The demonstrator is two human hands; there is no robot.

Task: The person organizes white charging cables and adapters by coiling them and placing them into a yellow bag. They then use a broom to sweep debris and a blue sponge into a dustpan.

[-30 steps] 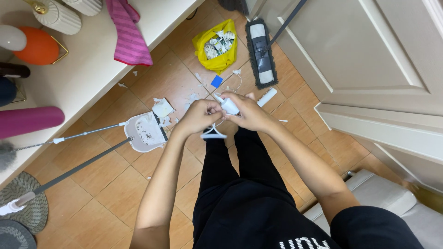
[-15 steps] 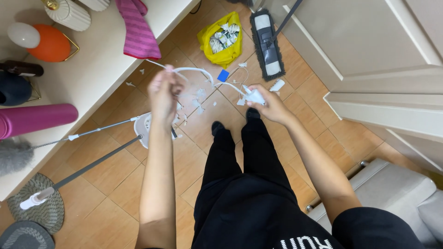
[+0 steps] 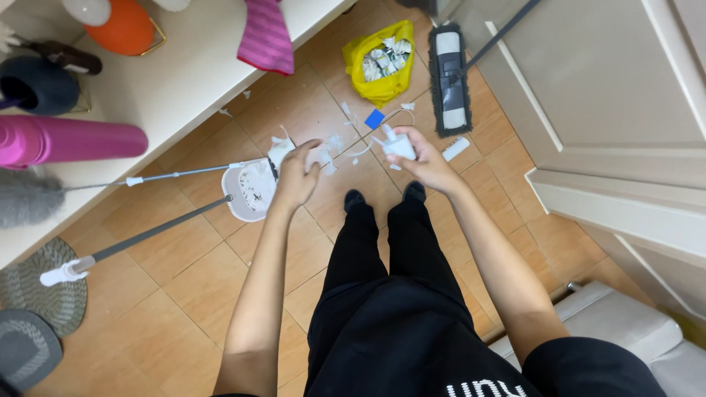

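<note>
Head | right hand (image 3: 423,158) grip holds white charger (image 3: 398,144) | left hand (image 3: 296,176) grip narrow, near dustpan (image 3: 248,192) rim

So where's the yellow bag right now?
The yellow bag lies on the floor ahead of both hands, just left of the flat mop.

Colours across a tiled floor and a pale shelf

Orange-brown floor tiles (image 3: 184,294) carry white paper scraps (image 3: 327,151), a yellow bag (image 3: 382,62) at the far side, a small blue piece (image 3: 374,118) and a white dustpan (image 3: 250,190) speckled dark. The mop (image 3: 448,77) is dark grey with a white centre. On the cream shelf (image 3: 184,81) at left: a pink-striped cloth (image 3: 266,35), magenta cylinder (image 3: 70,141), orange ball (image 3: 126,28). The trousers (image 3: 397,294) are black.
</note>
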